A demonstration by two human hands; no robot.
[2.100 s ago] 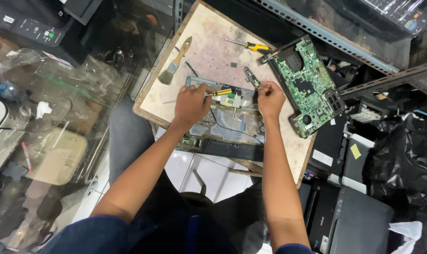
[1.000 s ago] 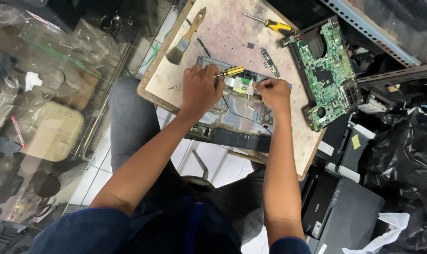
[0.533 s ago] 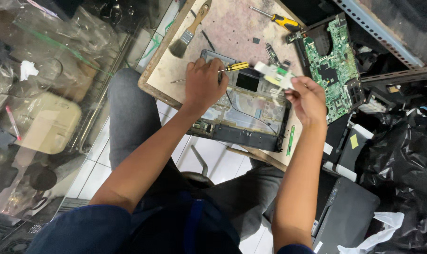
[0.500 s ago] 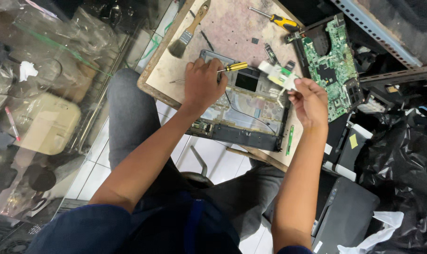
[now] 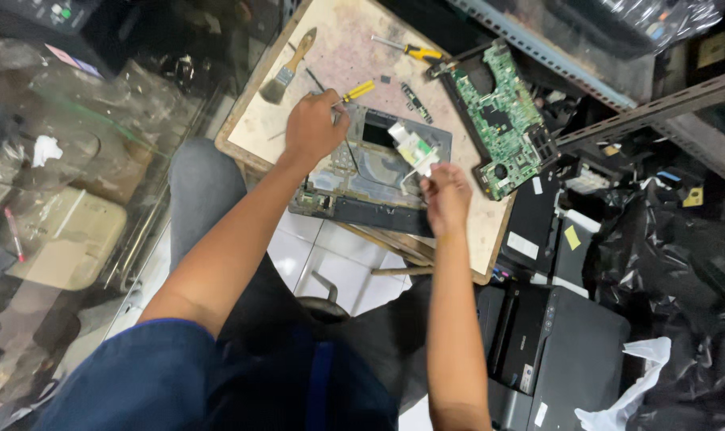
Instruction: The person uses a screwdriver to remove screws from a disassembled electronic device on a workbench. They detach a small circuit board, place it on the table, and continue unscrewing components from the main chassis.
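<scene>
An opened laptop base (image 5: 370, 172) lies on a worn wooden board (image 5: 338, 56) across my lap. My left hand (image 5: 314, 126) rests on the base's upper left corner and holds a yellow-handled screwdriver (image 5: 354, 90). Raised over the base's right side, my right hand (image 5: 446, 195) pinches a small pale circuit part (image 5: 413, 147) with wires, lifted off the chassis. A green motherboard (image 5: 502, 120) lies at the board's right edge.
A paintbrush (image 5: 287, 68), a second yellow-handled screwdriver (image 5: 410, 50) and a small dark strip (image 5: 416, 102) lie on the board. A black printer (image 5: 558, 359) stands on the floor at right, black plastic bags (image 5: 682, 263) beyond it. A glass case (image 5: 67, 160) is at left.
My right hand has pulled the small circuit part up and away from the laptop base, then drawn back toward me. My left hand stays on the base with the screwdriver.
</scene>
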